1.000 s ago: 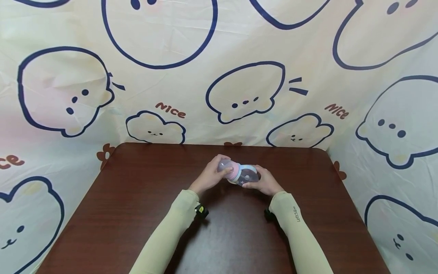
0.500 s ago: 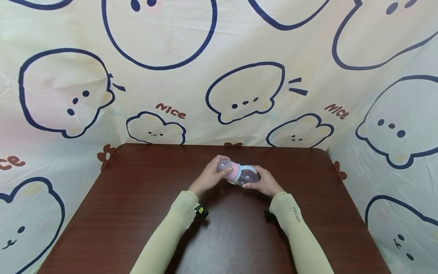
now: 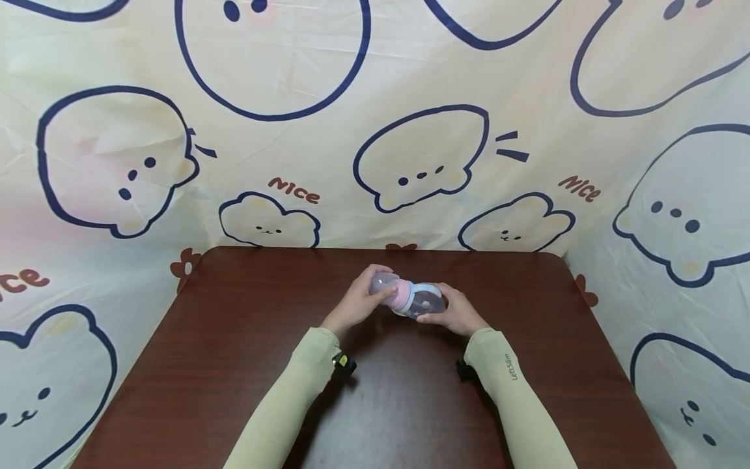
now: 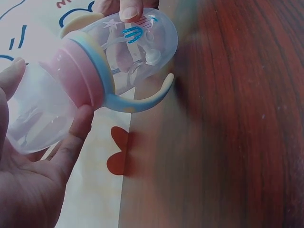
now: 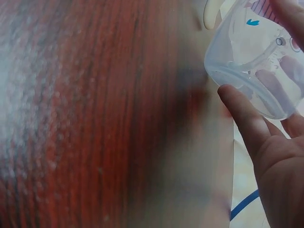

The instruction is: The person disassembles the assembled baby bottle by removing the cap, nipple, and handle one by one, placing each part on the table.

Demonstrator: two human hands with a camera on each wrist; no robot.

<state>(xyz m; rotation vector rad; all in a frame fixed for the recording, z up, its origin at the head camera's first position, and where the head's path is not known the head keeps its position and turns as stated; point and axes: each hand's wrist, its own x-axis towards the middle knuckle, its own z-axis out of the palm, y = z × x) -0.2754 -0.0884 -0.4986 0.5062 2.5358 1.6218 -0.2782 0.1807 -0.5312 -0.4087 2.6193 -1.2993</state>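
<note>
A clear baby bottle (image 3: pixel 423 302) with a pink collar (image 4: pixel 78 71), a translucent dome cap (image 4: pixel 38 107) and a blue-and-yellow handle (image 4: pixel 142 102) lies tilted on its side between both hands. At the cap end, my left hand (image 3: pixel 359 301) grips the cap, its thumb by the pink collar. My right hand (image 3: pixel 456 311) holds the bottle's base from the other side. In the right wrist view, fingers (image 5: pixel 242 109) wrap the clear base. Printed figures and a straw with a white weight show through the clear wall in the left wrist view.
Beneath the hands spreads a dark brown wooden table (image 3: pixel 246 306) with rounded far corners. Behind and beside it hangs a cream cloth (image 3: pixel 328 150) printed with blue-outlined bears. Black wrist cameras (image 3: pixel 344 363) sit on both light green sleeves (image 3: pixel 293 391).
The view shifts slightly. Both hands stay on the bottle, with hardly any movement of hands or bottle.
</note>
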